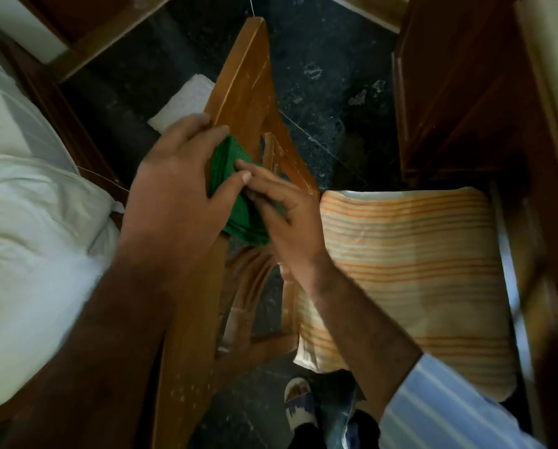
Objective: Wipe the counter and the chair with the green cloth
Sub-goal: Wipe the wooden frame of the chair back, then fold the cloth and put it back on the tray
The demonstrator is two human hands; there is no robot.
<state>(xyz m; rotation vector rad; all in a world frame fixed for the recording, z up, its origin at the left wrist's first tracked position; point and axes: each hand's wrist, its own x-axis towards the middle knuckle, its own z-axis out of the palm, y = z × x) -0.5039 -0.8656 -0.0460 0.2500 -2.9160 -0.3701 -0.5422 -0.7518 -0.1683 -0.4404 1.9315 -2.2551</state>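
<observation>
The green cloth [230,186] is folded and draped over the top rail of the wooden chair [243,92], seen from above. My left hand [177,176] grips the cloth from the left, thumb and fingers wrapped around it and the rail. My right hand [284,205] presses on the cloth's right side with its fingers spread flat. The chair's seat carries an orange-striped cushion [410,280]. No counter is identifiable in view.
A bed with white bedding [28,196] lies close on the left. A wooden cabinet [465,92] stands at the right. A white folded cloth [187,98] lies on the dark floor [323,76] behind the chair. My sandalled foot [300,403] is below.
</observation>
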